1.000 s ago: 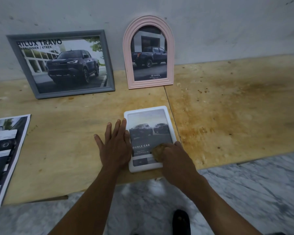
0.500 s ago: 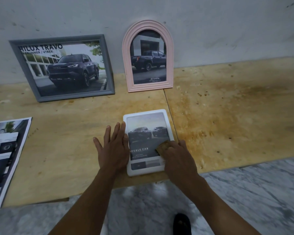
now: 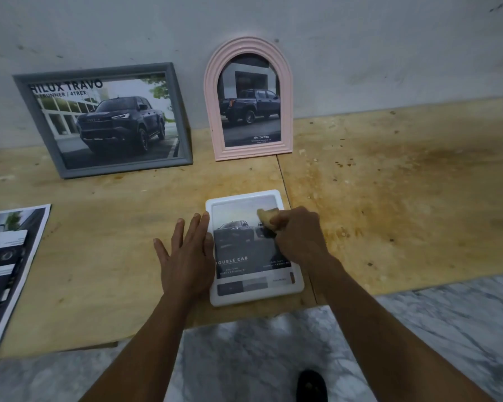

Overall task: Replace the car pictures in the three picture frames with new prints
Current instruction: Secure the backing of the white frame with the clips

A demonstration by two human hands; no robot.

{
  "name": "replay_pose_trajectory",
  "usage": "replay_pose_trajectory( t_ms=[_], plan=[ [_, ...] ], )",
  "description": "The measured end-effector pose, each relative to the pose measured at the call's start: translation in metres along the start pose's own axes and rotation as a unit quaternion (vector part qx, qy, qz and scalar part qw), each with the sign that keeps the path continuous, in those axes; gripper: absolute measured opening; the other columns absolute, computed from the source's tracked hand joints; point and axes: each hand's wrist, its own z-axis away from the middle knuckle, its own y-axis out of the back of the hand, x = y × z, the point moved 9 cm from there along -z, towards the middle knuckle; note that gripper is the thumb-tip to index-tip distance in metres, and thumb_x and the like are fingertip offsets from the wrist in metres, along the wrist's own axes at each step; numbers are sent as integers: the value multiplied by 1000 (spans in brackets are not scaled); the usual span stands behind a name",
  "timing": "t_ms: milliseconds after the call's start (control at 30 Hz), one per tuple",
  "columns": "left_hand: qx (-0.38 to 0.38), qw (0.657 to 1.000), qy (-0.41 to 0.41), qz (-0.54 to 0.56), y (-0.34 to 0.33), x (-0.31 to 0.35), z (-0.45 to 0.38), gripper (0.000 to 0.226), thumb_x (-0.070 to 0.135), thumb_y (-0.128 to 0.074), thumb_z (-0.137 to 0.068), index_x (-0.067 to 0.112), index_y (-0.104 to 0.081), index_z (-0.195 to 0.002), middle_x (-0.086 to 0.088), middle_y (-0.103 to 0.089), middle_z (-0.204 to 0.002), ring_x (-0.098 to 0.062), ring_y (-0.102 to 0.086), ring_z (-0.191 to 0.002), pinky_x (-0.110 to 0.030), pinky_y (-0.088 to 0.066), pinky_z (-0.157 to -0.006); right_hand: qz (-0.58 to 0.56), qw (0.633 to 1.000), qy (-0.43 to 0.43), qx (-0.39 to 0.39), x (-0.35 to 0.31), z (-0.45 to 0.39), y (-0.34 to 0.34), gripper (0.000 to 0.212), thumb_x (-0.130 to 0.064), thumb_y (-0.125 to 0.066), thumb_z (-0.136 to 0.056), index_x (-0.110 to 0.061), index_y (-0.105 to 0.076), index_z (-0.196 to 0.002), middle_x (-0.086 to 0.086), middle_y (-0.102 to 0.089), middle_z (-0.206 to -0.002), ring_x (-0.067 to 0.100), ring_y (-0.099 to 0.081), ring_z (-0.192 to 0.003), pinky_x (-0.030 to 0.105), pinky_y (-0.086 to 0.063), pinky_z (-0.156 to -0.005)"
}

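A white frame (image 3: 256, 294) with a "Double Cab" car print lies flat on the plywood board (image 3: 114, 242). My left hand (image 3: 186, 253) lies flat with straight fingers beside the frame's left edge, touching it. My right hand (image 3: 298, 236) grips a small tan cloth (image 3: 266, 217) pressed on the frame's glass near its upper right. A grey frame (image 3: 105, 123) with a Hilux print and a pink arched frame (image 3: 249, 100) with a pickup print lean on the wall behind.
A sheet of loose prints (image 3: 6, 271) lies at the board's left edge. The board's right half is stained. Marble floor (image 3: 273, 343) and a dark shoe (image 3: 311, 385) show below the board's front edge.
My right hand has slid the cloth up the glass from the frame's lower part to its upper right. The left hand stays flat at the frame's left side.
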Motion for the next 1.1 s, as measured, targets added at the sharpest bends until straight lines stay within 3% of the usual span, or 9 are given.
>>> replay_pose_trajectory(
  t_ms=[133, 233, 400, 533, 700, 767, 933, 1100],
  plan=[
    [-2, 1000, 2, -3, 0, 0, 0, 51, 45, -16, -104, 39, -14, -154, 13, -17, -162, -14, 2, -152, -61, 8, -117, -132, 976, -111, 132, 46, 5, 70, 32, 2, -54, -90, -10, -69, -115, 7, -70, -113, 12, -62, -88, 23, -51, -83],
    [-3, 1000, 6, 0, 0, -1, 0, 51, 46, -15, -104, 39, -14, -154, 13, -17, -162, -13, 2, -152, -61, 8, -117, -7, 979, -91, 183, 75, 7, 103, 37, 6, -50, -87, -4, -67, -118, 16, -69, -112, 29, -62, -103, 30, -48, -93],
    [-1, 1000, -2, 0, -1, -1, 1, 54, 50, -11, -102, 38, -14, -155, 13, -16, -163, -13, 3, -152, -60, 9, -117, 85, 991, -59, 89, 91, 15, 59, 20, -1, -52, -85, -3, -69, -96, 18, -66, -99, 37, -58, -102, 32, -44, -78],
    [1, 1000, -9, 2, -2, -2, 1, 55, 53, -8, -102, 39, -13, -155, 14, -15, -163, -13, 3, -152, -60, 9, -117, 137, 982, -63, 115, 89, 22, 45, 26, -18, -60, -91, -3, -62, -112, 18, -59, -119, 37, -42, -115, 44, -42, -89],
    [0, 1000, -5, 2, -2, -2, 1, 54, 52, -9, -102, 39, -12, -155, 14, -14, -163, -12, 4, -151, -60, 10, -117, 213, 968, -71, 115, 91, 6, 47, 28, -8, -51, -89, 1, -56, -114, 22, -57, -113, 38, -46, -104, 43, -44, -77],
    [-2, 1000, -4, 1, -2, -1, 1, 54, 52, -9, -102, 39, -13, -155, 14, -14, -163, -12, 4, -151, -59, 10, -117, 201, 970, -80, 115, 90, 3, 49, 27, -12, -48, -91, -1, -53, -115, 21, -55, -111, 37, -46, -103, 40, -43, -71],
    [-6, 1000, -3, -6, -2, -1, 1, 54, 51, -8, -102, 39, -11, -155, 13, -14, -163, -12, 4, -151, -59, 10, -117, 148, 981, -85, 90, 90, 1, 50, 36, -34, -52, -93, -9, -46, -119, 15, -47, -114, 32, -49, -101, 41, -48, -72],
    [-12, 1000, -4, -5, -3, -1, 0, 54, 51, -9, -102, 38, -10, -155, 13, -12, -163, -12, 5, -151, -60, 10, -117, 226, 970, -2, 86, 72, 13, 51, 17, -8, -50, -92, -6, -59, -105, 14, -59, -102, 31, -52, -95, 34, -40, -60]
  ],
)
